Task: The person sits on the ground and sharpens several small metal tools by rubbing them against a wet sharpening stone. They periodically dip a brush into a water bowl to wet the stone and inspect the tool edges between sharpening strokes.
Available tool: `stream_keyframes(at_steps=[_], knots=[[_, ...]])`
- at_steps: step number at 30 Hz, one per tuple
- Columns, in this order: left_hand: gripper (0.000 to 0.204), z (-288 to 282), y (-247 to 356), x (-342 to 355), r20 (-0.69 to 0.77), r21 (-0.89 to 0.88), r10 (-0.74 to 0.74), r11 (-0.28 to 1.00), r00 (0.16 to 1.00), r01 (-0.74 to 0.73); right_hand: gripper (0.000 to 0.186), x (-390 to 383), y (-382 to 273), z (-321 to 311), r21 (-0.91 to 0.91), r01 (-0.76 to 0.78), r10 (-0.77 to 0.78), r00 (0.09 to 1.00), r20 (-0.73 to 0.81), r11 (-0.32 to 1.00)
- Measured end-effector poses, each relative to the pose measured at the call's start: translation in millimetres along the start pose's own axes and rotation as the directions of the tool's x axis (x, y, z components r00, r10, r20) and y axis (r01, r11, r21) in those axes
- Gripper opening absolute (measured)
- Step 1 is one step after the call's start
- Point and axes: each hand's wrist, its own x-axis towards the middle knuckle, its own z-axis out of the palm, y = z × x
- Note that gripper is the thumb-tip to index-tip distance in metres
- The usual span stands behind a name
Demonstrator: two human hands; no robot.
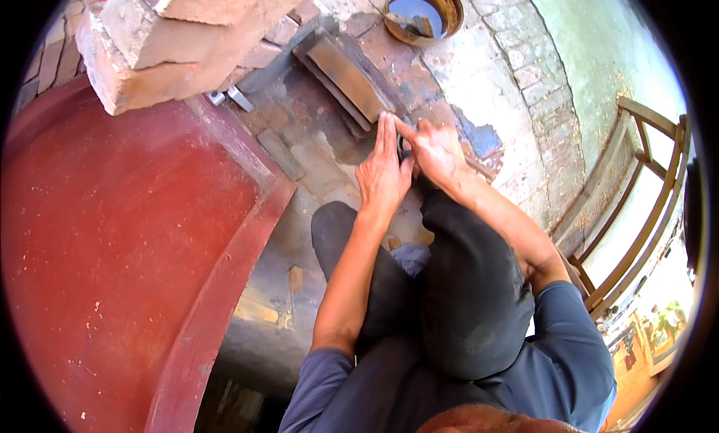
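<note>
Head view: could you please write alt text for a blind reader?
A person's left hand and right hand meet at the near end of a brown block; a round basin of liquid stands beyond, a red surface at left.

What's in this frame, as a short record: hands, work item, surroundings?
left hand: fingers extended, tips at the block's near end; firm contact unclear
right hand: beside the left, index finger reaching toward the left fingertips
between hands: small dark item, mostly hidden, kind unclear
block: long, brown, on the ground ahead of the hands
beyond: round basin with liquid
left side: red surface; bricks at upper left
right side: wooden frame
</note>
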Motion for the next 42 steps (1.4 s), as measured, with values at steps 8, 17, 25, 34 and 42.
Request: stream_keyframes(at_steps=[8,17,25,34,42], knots=[[0.099,-2,5,-9,0.063,0.005,-0.008,1.0,0.998,0.007,0.064,-10,-4,-1,-0.015,-0.028,0.029,0.998,0.056,0.999],[0.1,6,-6,-6,-0.028,0.011,0.056,0.998,0.998,-0.055,0.069,-5,-3,-3,-0.018,0.001,0.0,0.999,0.044,1.0],[0.1,-2,-1,5,0.017,-0.018,-0.011,1.0,1.0,0.011,0.067,2,0,-2,0.028,-0.009,0.009,1.0,0.008,1.0],[0.098,1,-5,8,-0.002,0.009,0.029,1.0,1.0,-0.029,0.063,2,0,-2,0.057,-0.025,0.026,1.0,-0.009,0.998],[0.101,1,-8,10,-0.067,-0.029,0.021,0.999,0.998,-0.023,0.067,8,-2,-3,-0.056,0.036,-0.035,0.999,0.013,0.998]])
